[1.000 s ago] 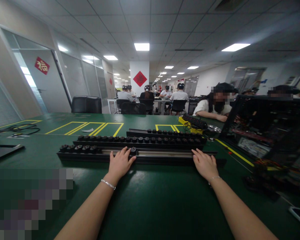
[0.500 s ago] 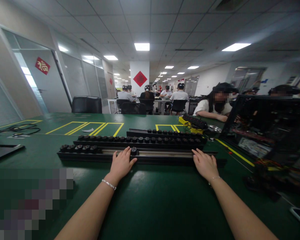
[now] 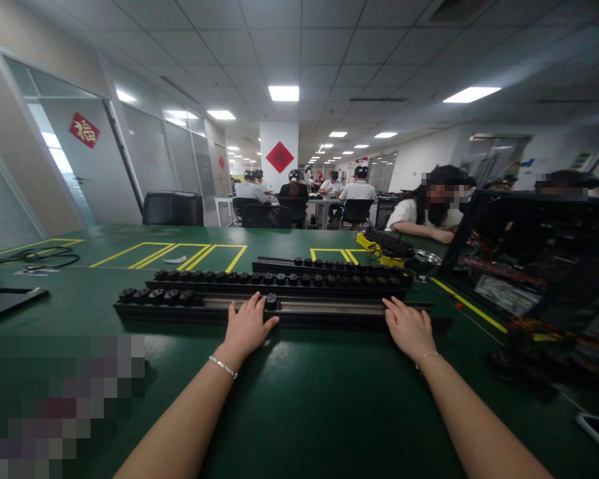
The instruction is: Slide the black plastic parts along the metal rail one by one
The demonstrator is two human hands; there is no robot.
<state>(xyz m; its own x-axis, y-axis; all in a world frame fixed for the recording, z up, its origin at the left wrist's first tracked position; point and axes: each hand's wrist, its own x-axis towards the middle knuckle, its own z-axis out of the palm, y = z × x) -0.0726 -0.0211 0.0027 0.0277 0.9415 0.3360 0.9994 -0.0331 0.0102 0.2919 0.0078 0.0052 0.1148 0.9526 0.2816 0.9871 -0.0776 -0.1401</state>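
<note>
A long black channel point(image 3: 329, 320) with a light metal strip inside lies across the green table in front of me. Several round-topped black modules point(image 3: 164, 297) sit at its left end, and a single black module point(image 3: 272, 302) stands near its middle. My left hand point(image 3: 249, 326) rests open on the channel with its fingers spread, right beside the single module; its index finger appears to touch that module's left side. Over the channel's right part lies my right hand point(image 3: 410, 327), open, fingertips on the edge and nothing held.
Behind lie a second channel point(image 3: 279, 287) lined with modules and a shorter one point(image 3: 274, 267). An open black computer case point(image 3: 529, 266) with loose wires stands at right, near a seated person point(image 3: 429, 206). Black cables point(image 3: 34, 256) and a dark flat frame point(image 3: 10, 303) lie left.
My left hand has shifted slightly right along the channel, and the single module has slid a little right with it. My right hand has stayed nearly still.
</note>
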